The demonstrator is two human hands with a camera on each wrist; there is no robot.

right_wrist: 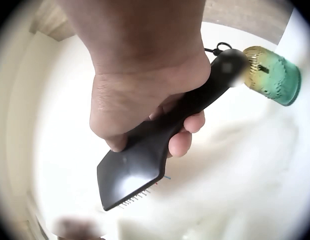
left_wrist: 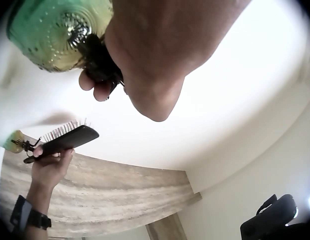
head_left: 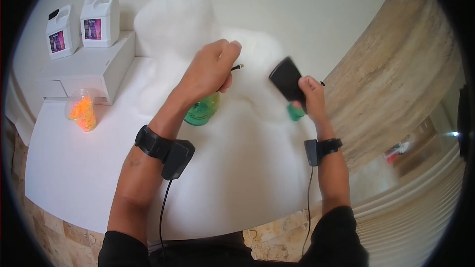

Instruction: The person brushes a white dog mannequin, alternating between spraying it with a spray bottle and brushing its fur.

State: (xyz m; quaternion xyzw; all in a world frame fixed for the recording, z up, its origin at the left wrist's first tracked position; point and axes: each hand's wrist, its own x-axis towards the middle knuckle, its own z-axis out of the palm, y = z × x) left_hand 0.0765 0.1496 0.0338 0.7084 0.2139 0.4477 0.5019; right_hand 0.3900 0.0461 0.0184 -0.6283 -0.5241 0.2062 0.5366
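My left hand (head_left: 210, 66) curls round the black top of a green-yellow textured spray bottle (left_wrist: 60, 35). In the head view the bottle's green body shows below that hand, and a thin nozzle pokes out past the fingers. My right hand (head_left: 314, 96) grips a black paddle brush (right_wrist: 130, 165) by its handle, thumb on its back. Its bristles (left_wrist: 62, 130) face the large white fluffy mass (head_left: 247, 59) on the table, and the brush overlaps that mass's right side in the head view. A second green-yellow bottle (right_wrist: 275, 75) with a black ringed top is beside the brush handle.
A clear plastic cup (head_left: 81, 111) of orange and yellow bits stands at the left of the white table (head_left: 74, 168). Behind it, two white jugs (head_left: 100, 20) sit on a white drawer box (head_left: 118, 64). A marbled brown surface (head_left: 396, 69) rises at right. Cables hang from both wrist cameras.
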